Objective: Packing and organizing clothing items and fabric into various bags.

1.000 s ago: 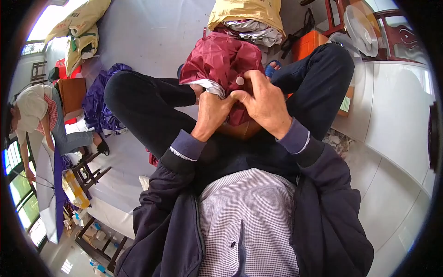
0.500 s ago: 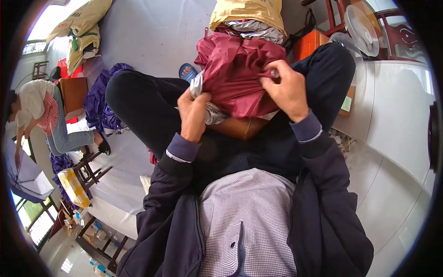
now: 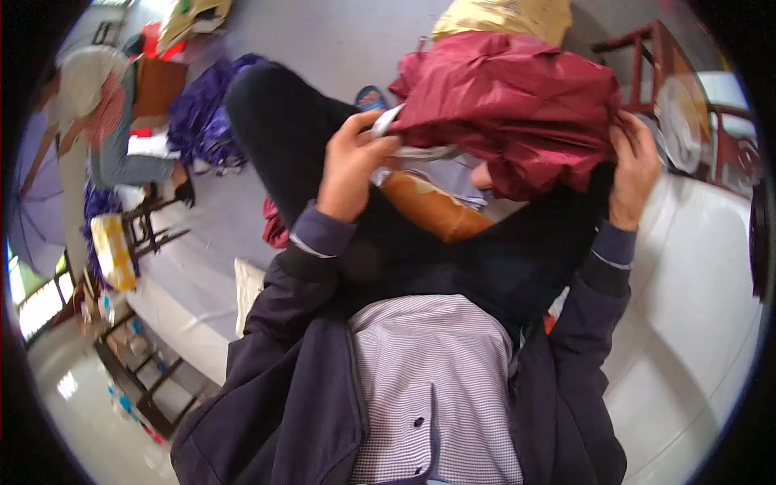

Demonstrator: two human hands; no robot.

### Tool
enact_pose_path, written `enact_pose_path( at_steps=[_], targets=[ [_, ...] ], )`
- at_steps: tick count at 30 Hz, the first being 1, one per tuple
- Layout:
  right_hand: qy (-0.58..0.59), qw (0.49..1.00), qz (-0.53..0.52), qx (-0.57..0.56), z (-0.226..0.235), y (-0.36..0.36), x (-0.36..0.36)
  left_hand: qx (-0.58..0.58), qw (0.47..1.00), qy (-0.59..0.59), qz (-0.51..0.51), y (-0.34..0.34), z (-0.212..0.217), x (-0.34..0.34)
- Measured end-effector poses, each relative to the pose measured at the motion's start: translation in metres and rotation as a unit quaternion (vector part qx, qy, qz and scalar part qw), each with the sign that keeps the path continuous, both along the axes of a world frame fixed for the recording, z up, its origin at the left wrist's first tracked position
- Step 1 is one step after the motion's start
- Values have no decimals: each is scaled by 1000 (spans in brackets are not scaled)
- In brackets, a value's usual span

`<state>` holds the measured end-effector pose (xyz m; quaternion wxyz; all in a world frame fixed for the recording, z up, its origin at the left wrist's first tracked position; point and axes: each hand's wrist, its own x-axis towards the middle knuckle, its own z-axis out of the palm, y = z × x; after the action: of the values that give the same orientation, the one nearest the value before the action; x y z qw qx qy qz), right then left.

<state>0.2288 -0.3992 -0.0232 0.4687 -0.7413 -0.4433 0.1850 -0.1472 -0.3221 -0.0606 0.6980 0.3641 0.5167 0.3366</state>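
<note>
A crumpled sheet of maroon fabric (image 3: pixel 509 105) with a silvery underside is stretched between my hands, above my lap. My left hand (image 3: pixel 352 168) grips its pale, silvery left edge, thumb and fingers closed together. At the far right end of the cloth, my right hand (image 3: pixel 636 170) has its fingers closed on the edge, partly hidden by the folds. Below the fabric, a brown smooth surface (image 3: pixel 432 208) shows between my thighs. The cloth hides most of what lies beneath it.
Beyond the fabric stands a yellow sack (image 3: pixel 505 18). Purple fabric (image 3: pixel 212 113) lies left of my knee, near a blue slipper (image 3: pixel 371 99). A dark red wooden chair (image 3: pixel 638 69) is at the right. Far left, a person (image 3: pixel 101 105) bends over a purple umbrella (image 3: pixel 40 214).
My right hand has moved far to the right, spreading the maroon fabric wide. My left hand keeps its hold on the edge. The whole view has shifted and turned somewhat.
</note>
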Motion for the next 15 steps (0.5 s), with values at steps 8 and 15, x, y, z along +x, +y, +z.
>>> enact_pose_path(
  at_steps=[8,15],
  targets=[
    [74,986,147,32,42,-1,-72,530,777,308,-142,-23,7,59],
    [56,965,160,198,84,27,-106,641,730,231,49,-5,60,22]
  ],
)
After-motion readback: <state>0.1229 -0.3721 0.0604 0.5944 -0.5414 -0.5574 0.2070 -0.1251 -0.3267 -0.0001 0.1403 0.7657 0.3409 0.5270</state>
